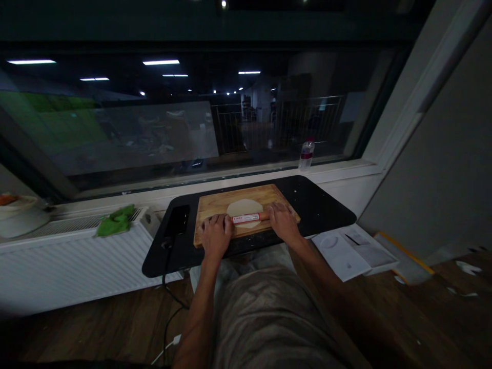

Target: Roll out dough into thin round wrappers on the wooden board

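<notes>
A rolling pin [246,218] with a red and white label lies across a flat, pale round of dough [244,206]. The dough rests on a wooden cutting board [215,201], showing both beyond the pin and a little on the near side. My left hand [217,233] is closed over the pin's left end, above the board's left part. On the other end sits my right hand [283,221], its fingers curled over the wood near the board's right edge. Both palms hide the pin's ends.
The board stands on a black table [326,205] against the windowsill. A phone [177,220] with a cable lies left of the board. On the sill is a water bottle [306,155]. A green cloth [116,221] drapes over the radiator [77,271]; a white box [346,251] is lower right.
</notes>
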Demonstrator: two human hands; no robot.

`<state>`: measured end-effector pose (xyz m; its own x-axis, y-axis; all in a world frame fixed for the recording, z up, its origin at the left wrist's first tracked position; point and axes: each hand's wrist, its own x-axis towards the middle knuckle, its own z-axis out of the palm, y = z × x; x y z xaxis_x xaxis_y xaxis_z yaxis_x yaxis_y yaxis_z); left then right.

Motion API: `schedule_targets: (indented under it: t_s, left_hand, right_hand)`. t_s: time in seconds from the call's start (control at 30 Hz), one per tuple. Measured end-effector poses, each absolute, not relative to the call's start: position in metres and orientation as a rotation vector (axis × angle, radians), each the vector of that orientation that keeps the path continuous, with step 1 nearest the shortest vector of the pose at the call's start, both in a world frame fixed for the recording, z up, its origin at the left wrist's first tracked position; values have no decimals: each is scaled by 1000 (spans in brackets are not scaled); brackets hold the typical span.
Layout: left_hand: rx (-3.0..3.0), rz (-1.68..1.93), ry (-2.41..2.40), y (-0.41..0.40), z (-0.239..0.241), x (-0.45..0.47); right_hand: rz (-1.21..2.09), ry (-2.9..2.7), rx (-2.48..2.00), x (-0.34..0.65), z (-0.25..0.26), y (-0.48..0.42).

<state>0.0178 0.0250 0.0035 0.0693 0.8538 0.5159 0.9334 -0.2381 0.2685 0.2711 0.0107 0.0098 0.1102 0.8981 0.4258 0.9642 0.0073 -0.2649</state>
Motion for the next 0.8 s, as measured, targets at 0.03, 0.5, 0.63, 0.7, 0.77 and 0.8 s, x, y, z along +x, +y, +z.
schedule_targets:
  t_s: [0.03, 0.5, 0.63, 0.7, 0.77, 0.8]
  left_hand:
    - [-2189, -884, -1855, 25, 3, 18]
    - [-2127, -782, -1813, 27, -5, 20]
    - [-2123, -766, -1808, 29, -6, 20]
    - [-2114, -766, -1808, 29, -6, 20]
    - [-2108, -774, -1811, 29, -5, 20]
    - [-2109, -778, -1814, 28, -5, 20]
  right_hand:
    - [-181, -1803, -1904, 271, 8, 7]
    - [-202, -1870, -1892, 277, 4, 20]
    - [-203, -1908, -1930, 278, 13, 38]
    - [-197, -1948, -1941, 279, 17, 49]
    - [-195, -1987, -1941, 279, 21, 59]
    - [-195, -2003, -1935, 280, 23, 64]
